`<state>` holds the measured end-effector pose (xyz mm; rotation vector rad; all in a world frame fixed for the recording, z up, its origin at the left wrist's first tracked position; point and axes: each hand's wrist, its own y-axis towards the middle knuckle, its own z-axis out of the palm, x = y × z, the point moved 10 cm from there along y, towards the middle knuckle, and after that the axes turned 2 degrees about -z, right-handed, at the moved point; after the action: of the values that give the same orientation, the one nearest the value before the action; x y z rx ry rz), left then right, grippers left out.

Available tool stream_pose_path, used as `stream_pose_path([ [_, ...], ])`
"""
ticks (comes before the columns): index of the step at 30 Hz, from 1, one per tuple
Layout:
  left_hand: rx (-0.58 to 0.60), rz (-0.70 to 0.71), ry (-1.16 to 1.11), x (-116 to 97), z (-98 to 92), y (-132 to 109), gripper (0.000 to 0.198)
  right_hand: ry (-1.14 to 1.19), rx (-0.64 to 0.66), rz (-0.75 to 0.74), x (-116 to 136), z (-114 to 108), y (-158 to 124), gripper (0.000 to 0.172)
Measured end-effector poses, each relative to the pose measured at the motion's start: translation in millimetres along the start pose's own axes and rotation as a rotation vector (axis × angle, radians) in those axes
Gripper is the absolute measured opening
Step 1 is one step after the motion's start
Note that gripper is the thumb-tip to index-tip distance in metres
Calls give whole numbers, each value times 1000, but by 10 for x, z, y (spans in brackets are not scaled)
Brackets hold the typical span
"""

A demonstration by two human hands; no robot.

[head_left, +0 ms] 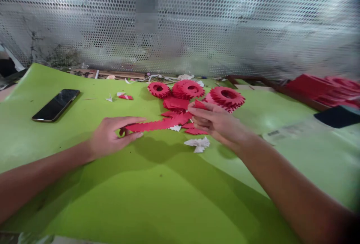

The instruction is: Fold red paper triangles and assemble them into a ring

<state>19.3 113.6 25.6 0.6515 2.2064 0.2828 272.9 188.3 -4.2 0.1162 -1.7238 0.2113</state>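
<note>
My left hand point(112, 137) pinches one end of a long red chain of folded paper pieces point(153, 125) that stretches to the right just above the green table point(157, 195). My right hand point(215, 122) is closed on the chain's other end and a small red folded piece point(200, 104). Behind my hands lie three red paper rings point(188, 88) with toothed edges and a pile of loose red folded pieces point(176, 104). A few white folded pieces point(198, 143) lie just in front of my right hand.
A black phone point(56, 104) lies on the left of the table. More red paper stock point(323, 86) is stacked at the far right, beside a dark flat object point(337, 116) and a clear plastic bag point(292, 131). A perforated metal screen point(197, 23) stands behind the table.
</note>
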Motion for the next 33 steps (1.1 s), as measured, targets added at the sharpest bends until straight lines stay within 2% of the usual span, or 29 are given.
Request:
stream_pose_path([
  [5, -30, 38, -23, -23, 13, -2, 35, 2, 62, -12, 9, 137, -20, 41],
  [8, -12, 35, -40, -7, 41, -15, 33, -29, 34, -27, -36, 106, -22, 31],
  [12, -22, 57, -38, -5, 38, -29, 31, -6, 60, -39, -100, 85, -7, 35],
  [19, -21, 113, -54, -22, 50, -30, 29, 54, 88, -120, -12, 114, -20, 24],
  [21, -18, 114, -57, -24, 54, -31, 28, 64, 69, -90, -13, 118, -34, 25],
  [24, -11, 118, -57, -35, 60, -31, 27, 35, -30, 39, -94, 60, -61, 34],
  [26, 4, 119, -47, -39, 75, -29, 26, 19, -48, 118, -140, 67, -89, 39],
  [33, 37, 103, 4, -17, 110, -30, 26, -1, -47, 166, -109, 132, -148, 43],
])
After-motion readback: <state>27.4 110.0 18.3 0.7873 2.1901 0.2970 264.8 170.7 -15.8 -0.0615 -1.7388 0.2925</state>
